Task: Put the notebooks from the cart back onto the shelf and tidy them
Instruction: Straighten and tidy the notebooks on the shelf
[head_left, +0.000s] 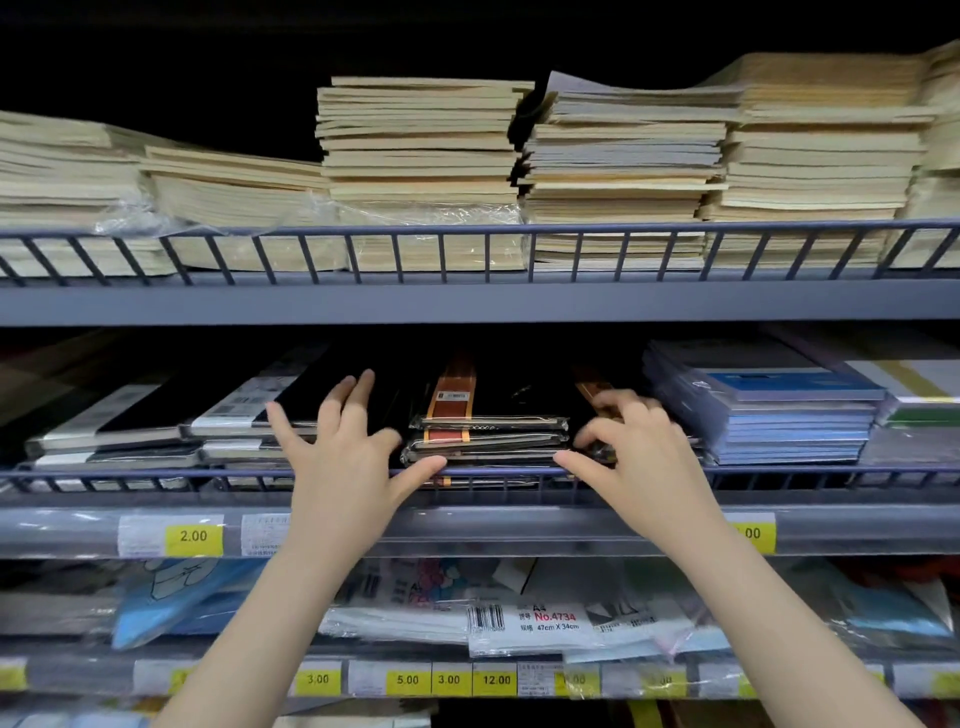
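Note:
A stack of black, plastic-wrapped notebooks with an orange-brown band (488, 434) lies on the middle shelf behind the wire rail (493, 473). My left hand (337, 447) is against the stack's left side, fingers spread, thumb on the front lower corner. My right hand (631, 441) is at the stack's right side, thumb and curled fingers touching its front right corner. Neither hand has lifted anything. The cart is out of view.
Black notebooks with white labels (156, 421) lie left of the stack, blue notebooks (789, 415) to its right. Tall piles of cream exercise books (421, 156) fill the upper shelf. Wrapped paper packs (519, 618) sit on the lower shelf above yellow price tags.

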